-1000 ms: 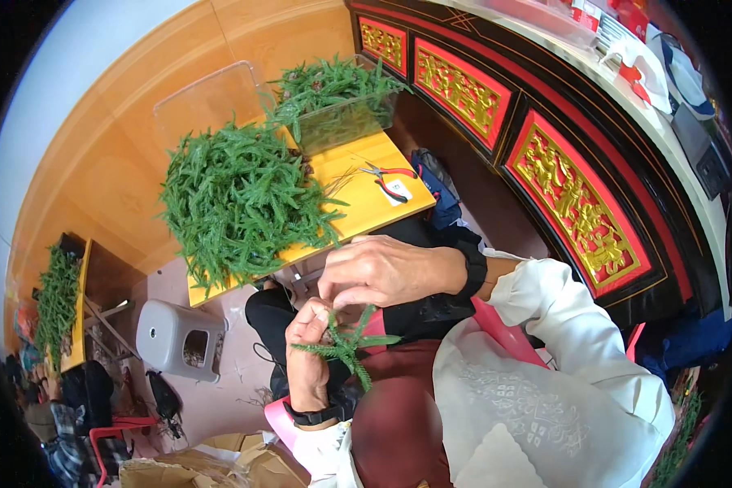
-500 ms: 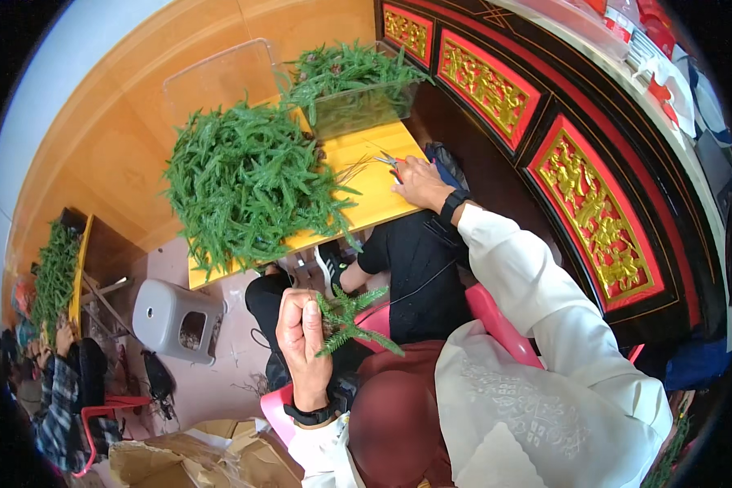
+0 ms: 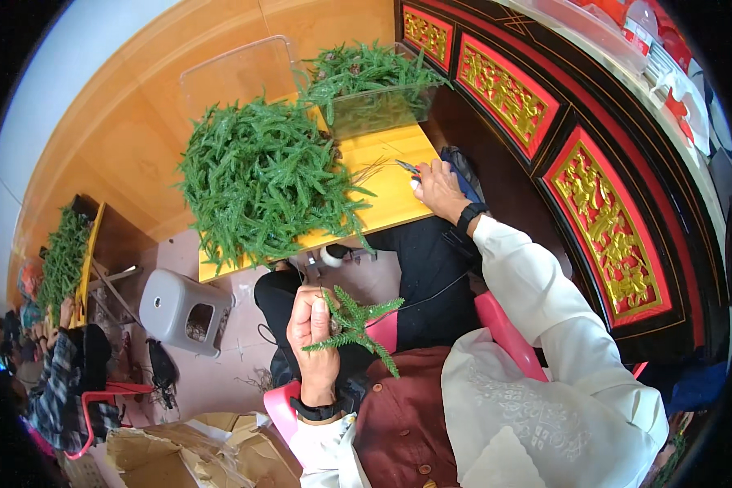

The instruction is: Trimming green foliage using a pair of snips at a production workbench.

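My left hand (image 3: 313, 346) pinches a star-shaped green needle-leaf sprig (image 3: 356, 322) over my lap, its several arms spread out to the right. At the right end of the yellow table (image 3: 398, 199), my right hand (image 3: 444, 192) is wrapped round the handles of a small pair of pliers (image 3: 407, 167), whose jaws point to the left. Beside the jaws lie a few thin brown stems (image 3: 372, 169). A big heap of green sprigs (image 3: 260, 179) covers the table's left part.
A clear plastic bin (image 3: 382, 112) full of sprigs stands at the back of the table. Nearby are a grey stool (image 3: 183, 309), an open cardboard box (image 3: 199, 451) and a dark carved panel (image 3: 606, 228) on the right. Another person (image 3: 69, 374) sits far left beside more sprigs.
The sprig in my left hand has turned, its arms now pointing differently. My right hand stays on the pliers, whose jaws look closer together. The whole view has shifted slightly.
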`<state>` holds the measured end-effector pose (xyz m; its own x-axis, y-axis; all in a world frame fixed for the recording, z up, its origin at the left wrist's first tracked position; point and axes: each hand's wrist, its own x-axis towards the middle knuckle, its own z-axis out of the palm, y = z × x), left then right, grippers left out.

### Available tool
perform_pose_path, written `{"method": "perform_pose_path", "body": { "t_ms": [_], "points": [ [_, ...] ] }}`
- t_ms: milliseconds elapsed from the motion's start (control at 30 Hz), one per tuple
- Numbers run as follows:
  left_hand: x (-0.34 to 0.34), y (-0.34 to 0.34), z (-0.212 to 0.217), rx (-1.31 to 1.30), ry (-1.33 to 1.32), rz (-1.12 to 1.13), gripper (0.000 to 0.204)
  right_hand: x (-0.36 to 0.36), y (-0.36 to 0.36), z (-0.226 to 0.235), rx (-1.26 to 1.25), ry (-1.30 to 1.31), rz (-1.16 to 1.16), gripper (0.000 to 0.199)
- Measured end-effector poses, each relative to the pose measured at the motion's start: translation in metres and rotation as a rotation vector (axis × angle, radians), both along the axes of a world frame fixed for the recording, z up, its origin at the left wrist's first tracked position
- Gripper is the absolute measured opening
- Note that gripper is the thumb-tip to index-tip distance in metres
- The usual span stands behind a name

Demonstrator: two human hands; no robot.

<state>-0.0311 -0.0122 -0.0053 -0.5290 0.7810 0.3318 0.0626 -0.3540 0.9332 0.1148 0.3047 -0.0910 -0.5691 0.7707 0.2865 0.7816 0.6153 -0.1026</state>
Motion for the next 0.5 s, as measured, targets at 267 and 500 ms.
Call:
{"method": "perform_pose_path", "body": {
  "t_ms": [267,500],
  "points": [
    [-0.004,0.025,-0.017,-0.104,0.130,0.156,0.017,-0.019,-0.076,0.072,-0.504,0.735,0.257,0.033],
    [0.008,0.043,-0.028,-0.242,0.542,0.324,0.012,-0.036,-0.156,0.085,-1.036,0.985,0.619,0.036]
  ]
}}
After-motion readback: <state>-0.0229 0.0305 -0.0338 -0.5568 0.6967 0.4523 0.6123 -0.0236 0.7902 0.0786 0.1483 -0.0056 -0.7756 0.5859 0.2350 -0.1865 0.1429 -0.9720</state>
